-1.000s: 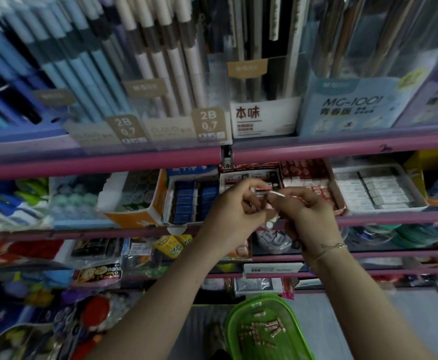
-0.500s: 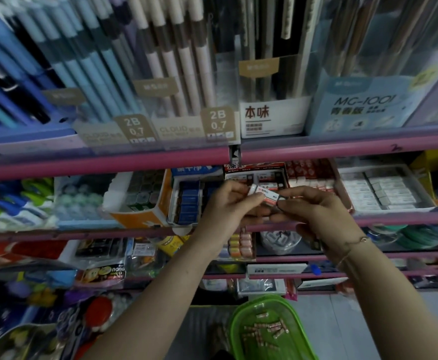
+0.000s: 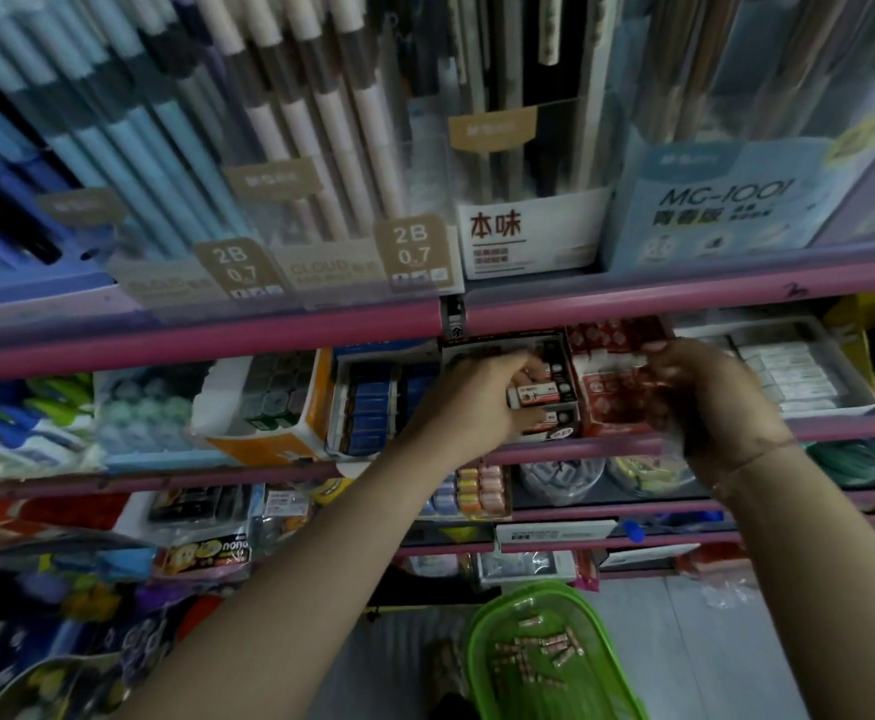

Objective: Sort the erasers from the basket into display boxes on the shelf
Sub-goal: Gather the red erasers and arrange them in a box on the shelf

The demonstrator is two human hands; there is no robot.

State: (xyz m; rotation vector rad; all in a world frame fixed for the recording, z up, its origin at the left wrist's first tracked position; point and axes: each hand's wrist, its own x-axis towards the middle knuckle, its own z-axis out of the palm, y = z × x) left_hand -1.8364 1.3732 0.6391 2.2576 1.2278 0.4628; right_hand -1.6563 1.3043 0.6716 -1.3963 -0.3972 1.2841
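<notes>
My left hand (image 3: 477, 407) pinches a white eraser with a red label (image 3: 539, 394) and holds it inside the black display box (image 3: 557, 356) on the middle shelf. To the right, my right hand (image 3: 711, 402) hovers in front of the red display box (image 3: 607, 387). Its fingers are curled, and it seems to hold a clear wrapper (image 3: 677, 441), though it is blurred. Low in view, the green basket (image 3: 477, 636) has several small erasers (image 3: 534, 646) lying in it.
On the same shelf stand a box of blue erasers (image 3: 373, 402), an orange-and-white box (image 3: 269, 407) and a clear tray of white erasers (image 3: 788, 371). A pink shelf rail (image 3: 633, 304) runs just above the boxes, with pencil displays above it. More stationery fills the lower shelves.
The hands have parted. My left hand carried the eraser up into the black box, and my right hand swung right to the red box.
</notes>
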